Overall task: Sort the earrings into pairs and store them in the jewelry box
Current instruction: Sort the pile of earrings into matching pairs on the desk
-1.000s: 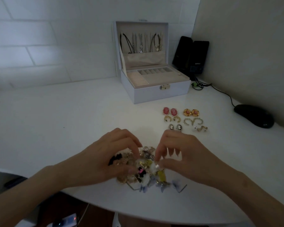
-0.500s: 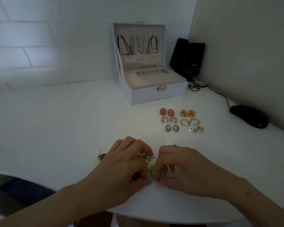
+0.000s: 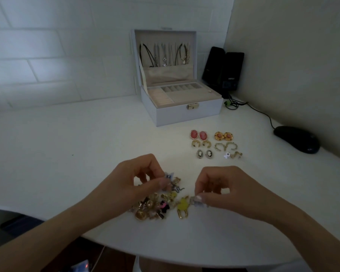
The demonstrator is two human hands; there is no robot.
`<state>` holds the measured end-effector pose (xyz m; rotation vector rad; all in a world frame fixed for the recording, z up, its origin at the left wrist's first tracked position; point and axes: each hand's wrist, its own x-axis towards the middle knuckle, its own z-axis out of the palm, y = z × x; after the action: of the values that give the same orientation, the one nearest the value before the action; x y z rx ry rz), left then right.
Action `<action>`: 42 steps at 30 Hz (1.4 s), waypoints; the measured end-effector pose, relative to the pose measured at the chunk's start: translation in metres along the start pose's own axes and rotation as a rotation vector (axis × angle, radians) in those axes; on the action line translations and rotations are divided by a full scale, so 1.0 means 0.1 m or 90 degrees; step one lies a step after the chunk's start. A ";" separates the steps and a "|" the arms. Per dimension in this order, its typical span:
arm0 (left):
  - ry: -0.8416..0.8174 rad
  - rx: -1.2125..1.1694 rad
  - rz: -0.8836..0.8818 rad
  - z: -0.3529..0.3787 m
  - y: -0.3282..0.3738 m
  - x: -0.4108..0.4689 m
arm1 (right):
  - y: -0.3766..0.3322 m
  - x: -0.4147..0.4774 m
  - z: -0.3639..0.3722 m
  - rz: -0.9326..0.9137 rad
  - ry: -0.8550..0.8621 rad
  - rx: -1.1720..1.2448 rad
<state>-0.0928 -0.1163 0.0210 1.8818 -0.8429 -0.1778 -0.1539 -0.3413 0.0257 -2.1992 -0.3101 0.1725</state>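
Left hand point(image 3: 132, 185) is pinching a bluish earring point(image 3: 169, 176) between thumb and fingertips, holding it over the heap of unsorted earrings point(image 3: 155, 207). Right hand point(image 3: 230, 191) is pinching a small pale piece point(image 3: 199, 201) (possibly its twin, too blurred to say). All this is happening well in front of the open jewelry box point(image 3: 185, 112), with sorted pairs point(image 3: 214, 144) lying nearer the box. I'd be comparing the two side by side and teasing tangled hooks free slowly.

So the pile point(image 3: 151, 208) by the hands is mostly gold, plus a yellow piece point(image 3: 182, 204) and a pink-and-black bit point(image 3: 164, 205). The left hand point(image 3: 126, 185) pinches a grey-blue earring point(image 3: 169, 176), the right hand point(image 3: 230, 188) a pale bluish earring point(image 3: 198, 201). Past the right hand: pink ovals point(image 3: 198, 134), orange-gold rounds point(image 3: 223, 136), black cameos point(image 3: 204, 154).
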 end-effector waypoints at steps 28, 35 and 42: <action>-0.037 0.013 -0.012 0.52 0.26 0.88 | 0.23 -0.12 -0.54 0.055 0.279 0.262; -0.058 -0.074 -0.074 0.79 0.31 1.04 | 0.40 -0.24 -0.65 0.087 0.294 0.296; -0.159 -0.004 -0.074 0.90 0.27 1.05 | 0.47 -0.31 -0.70 0.090 0.238 0.188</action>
<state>-0.0707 -0.2553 0.0272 1.9287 -0.8980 -0.4944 -0.1601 -0.4306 0.0304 -1.9112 0.0760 -0.1114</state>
